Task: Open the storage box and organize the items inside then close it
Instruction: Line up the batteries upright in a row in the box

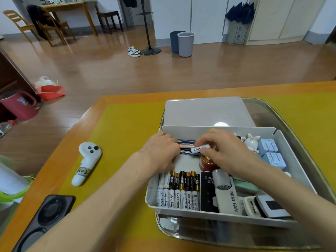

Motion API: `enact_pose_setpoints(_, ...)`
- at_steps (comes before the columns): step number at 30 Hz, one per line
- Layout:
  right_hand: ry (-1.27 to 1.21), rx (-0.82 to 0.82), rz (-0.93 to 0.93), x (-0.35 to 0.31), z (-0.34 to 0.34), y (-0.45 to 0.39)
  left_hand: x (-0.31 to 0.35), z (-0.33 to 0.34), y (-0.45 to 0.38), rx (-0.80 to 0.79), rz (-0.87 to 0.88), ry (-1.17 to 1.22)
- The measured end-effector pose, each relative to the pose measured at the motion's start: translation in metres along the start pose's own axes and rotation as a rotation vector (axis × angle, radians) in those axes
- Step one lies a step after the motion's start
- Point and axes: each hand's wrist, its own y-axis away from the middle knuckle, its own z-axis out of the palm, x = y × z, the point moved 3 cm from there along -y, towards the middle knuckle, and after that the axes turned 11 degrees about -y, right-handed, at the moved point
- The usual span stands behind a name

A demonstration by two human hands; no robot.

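The grey storage box (289,142) stands open on a clear tray, its lid (207,111) lying flat behind it. Rows of batteries (179,190) fill its front left part. My right hand (229,151) pinches a white Heybright battery (200,149) above some pens (186,142) at the back. Over the pens' left end lies my left hand (161,151), fingers curled down onto them. A red round jar (207,163), a black device (208,191), a mini fan (227,195), a bunny figure (251,142) and two pale blue plugs (271,153) also lie inside.
A white controller (87,162) lies on the yellow mat (123,135) to the left of the box. A black phone (45,219) sits at the front left. The clear tray (300,128) rims the box. Floor, bins and chairs lie beyond the table's far edge.
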Motion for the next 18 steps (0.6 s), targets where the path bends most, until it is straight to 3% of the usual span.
enact_pose_setpoints(7, -0.162, 0.019, 0.054, 0.005, 0.000, -0.005, 0.000, -0.004, 0.012, -0.012, 0.023, -0.124)
enact_pose_setpoints(18, -0.304, -0.058, 0.130, -0.004, 0.004, -0.022, -0.009, -0.011, 0.023, 0.038, 0.016, 0.093)
